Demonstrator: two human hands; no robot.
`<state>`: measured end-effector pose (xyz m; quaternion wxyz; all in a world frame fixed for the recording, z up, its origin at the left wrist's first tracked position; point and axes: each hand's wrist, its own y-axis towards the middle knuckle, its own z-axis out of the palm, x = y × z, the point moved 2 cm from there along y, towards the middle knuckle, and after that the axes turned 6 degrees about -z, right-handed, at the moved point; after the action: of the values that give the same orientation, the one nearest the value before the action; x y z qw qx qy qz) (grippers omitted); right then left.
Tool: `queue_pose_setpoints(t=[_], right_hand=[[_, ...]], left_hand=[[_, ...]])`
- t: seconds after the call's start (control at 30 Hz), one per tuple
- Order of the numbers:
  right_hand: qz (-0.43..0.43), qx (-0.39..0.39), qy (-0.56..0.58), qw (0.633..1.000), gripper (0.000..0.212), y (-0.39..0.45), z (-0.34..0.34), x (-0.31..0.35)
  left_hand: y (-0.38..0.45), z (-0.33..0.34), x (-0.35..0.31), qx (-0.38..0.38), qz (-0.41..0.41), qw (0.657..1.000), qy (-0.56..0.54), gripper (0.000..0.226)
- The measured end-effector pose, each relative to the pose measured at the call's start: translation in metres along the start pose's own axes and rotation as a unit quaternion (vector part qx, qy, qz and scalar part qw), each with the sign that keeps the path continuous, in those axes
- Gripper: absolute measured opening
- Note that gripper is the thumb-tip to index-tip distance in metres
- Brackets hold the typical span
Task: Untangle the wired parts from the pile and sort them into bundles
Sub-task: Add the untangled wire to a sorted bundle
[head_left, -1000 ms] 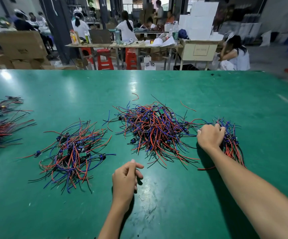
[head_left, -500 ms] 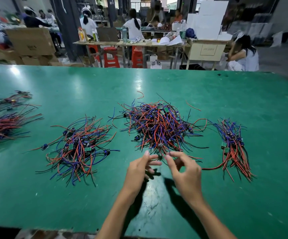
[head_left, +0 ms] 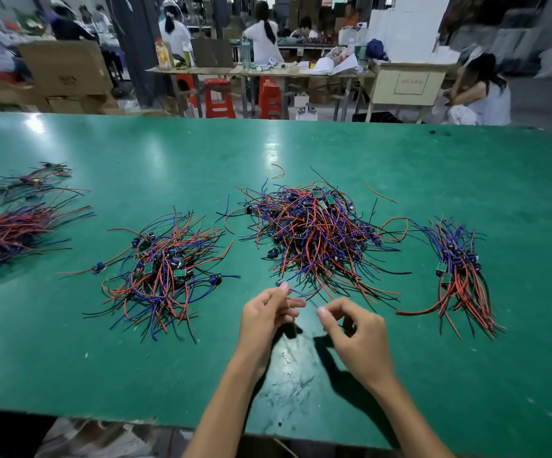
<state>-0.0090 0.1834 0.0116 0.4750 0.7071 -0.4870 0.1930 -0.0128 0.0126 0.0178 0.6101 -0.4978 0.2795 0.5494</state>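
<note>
Left hand (head_left: 269,312) and right hand (head_left: 355,332) low over the green tabletop (head_left: 301,143), close together, just below the middle pile (head_left: 314,233). Left grip pinched on one wired part's small dark component; right grip pinched on the same part's blue wire (head_left: 302,295), stretched between both hands. Aligned bundle (head_left: 460,272) to the right, well apart. Loose pile (head_left: 165,272) to the left; further bundles (head_left: 6,233) near the left edge.
</note>
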Motion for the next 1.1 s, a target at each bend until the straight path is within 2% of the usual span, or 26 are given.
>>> queue_pose_setpoints(t=[0.13,0.2,0.27,0.33,0.37,0.43,0.5,0.6,0.67,0.73,0.83,0.93,1.1], right_hand=[[0.116,-0.146,-0.039,0.982,0.022,0.001,-0.010,-0.004],[0.153,-0.150,-0.117,0.970,0.022,0.003,-0.011,-0.006],[0.136,-0.149,-0.160,0.966,0.029,0.005,-0.010,-0.004],[0.082,-0.157,-0.156,0.972,0.024,0.005,-0.007,0.003],[0.069,-0.130,-0.134,0.980,0.024,0.004,-0.003,0.005],[0.109,-0.036,-0.021,0.993,0.034,0.004,0.009,0.007],[0.176,0.007,0.159,0.971,0.037,0.009,0.019,0.015],[0.212,-0.024,0.364,0.907,0.035,0.017,0.024,0.025],[0.194,-0.050,0.402,0.893,0.030,0.018,0.023,0.027],[0.152,-0.048,0.383,0.910,0.016,0.016,0.022,0.029],[0.071,-0.035,0.269,0.960,0.016,0.011,0.018,0.029],[0.017,-0.047,0.166,0.985,0.012,0.005,0.011,0.023],[-0.045,0.038,0.091,0.994,0.047,-0.005,0.012,0.021]], left_hand=[[-0.001,-0.004,0.001,-0.010,-0.005,0.999,-0.052,0.011],[-0.003,-0.006,0.000,0.012,0.012,0.999,-0.035,0.013],[-0.008,-0.006,-0.003,0.046,0.034,0.998,-0.021,0.016],[-0.012,-0.006,-0.004,0.082,0.056,0.995,0.000,0.012],[-0.014,-0.007,-0.004,0.098,0.066,0.993,0.015,0.011],[-0.016,-0.006,-0.004,0.131,0.079,0.988,0.035,0.005],[-0.019,-0.006,-0.002,0.162,0.083,0.982,0.047,0.006],[-0.020,-0.007,0.000,0.168,0.083,0.980,0.063,0.006],[-0.020,-0.007,0.000,0.168,0.083,0.979,0.076,0.007],[-0.019,-0.007,0.001,0.164,0.080,0.980,0.082,0.016],[-0.019,-0.007,0.002,0.165,0.081,0.979,0.083,0.028],[-0.019,-0.007,0.000,0.147,0.070,0.983,0.081,0.029],[-0.014,-0.010,-0.003,0.102,0.008,0.994,-0.037,0.025]])
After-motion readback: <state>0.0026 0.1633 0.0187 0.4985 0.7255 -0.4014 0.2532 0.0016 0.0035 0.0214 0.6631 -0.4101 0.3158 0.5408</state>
